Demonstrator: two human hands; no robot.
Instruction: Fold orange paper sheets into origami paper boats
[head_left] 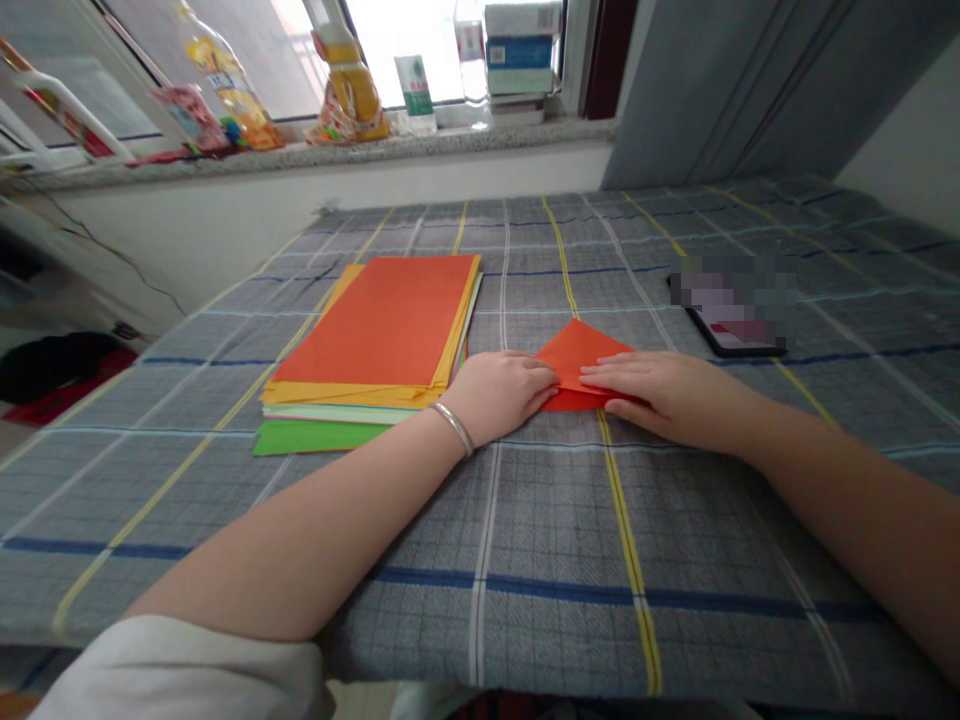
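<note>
A folded orange-red sheet of paper lies on the checked cloth, its pointed corner facing away from me. On its left side rests my left hand, with a silver bangle on the wrist and fingertips pressing the paper's edge. My right hand lies over the right side, fingers stretched out flat across the fold. The fingertips of both hands come close together near the middle of the paper. Parts of the sheet's left and right corners are hidden under the hands.
Left of my hands sits a stack of coloured paper, orange on top with yellow, white and green below. A phone lies at the right. Bottles, a tube and boxes line the windowsill beyond the cloth.
</note>
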